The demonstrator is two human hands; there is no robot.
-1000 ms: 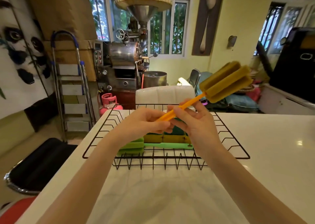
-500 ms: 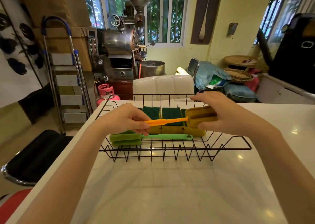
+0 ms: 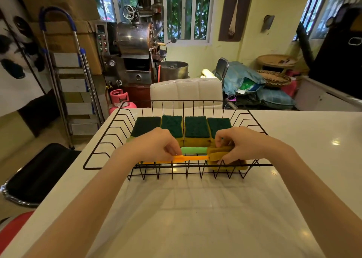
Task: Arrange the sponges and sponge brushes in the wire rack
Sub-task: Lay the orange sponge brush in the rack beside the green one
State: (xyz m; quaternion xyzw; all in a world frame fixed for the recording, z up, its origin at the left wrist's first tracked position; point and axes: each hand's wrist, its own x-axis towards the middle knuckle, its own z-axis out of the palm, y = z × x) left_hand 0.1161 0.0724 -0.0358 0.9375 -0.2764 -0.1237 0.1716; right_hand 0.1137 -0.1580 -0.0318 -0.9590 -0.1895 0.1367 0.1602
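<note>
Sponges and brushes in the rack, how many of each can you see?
Sponges with dark green tops: 4
Orange brush: 1, held by left hand and right hand
Green brush: 1, partly hidden
Total: 6

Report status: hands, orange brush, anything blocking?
Left hand pinching orange brush handle, right hand on its sponge head. Brush low in rack, beside green brush. Four sponges behind; nothing blocking.

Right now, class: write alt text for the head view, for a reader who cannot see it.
Two bare hands lower an orange sponge brush into a black wire rack on a white counter: left hand on the handle, right hand on the head. Behind it lie a green brush and four green-topped sponges.
</note>
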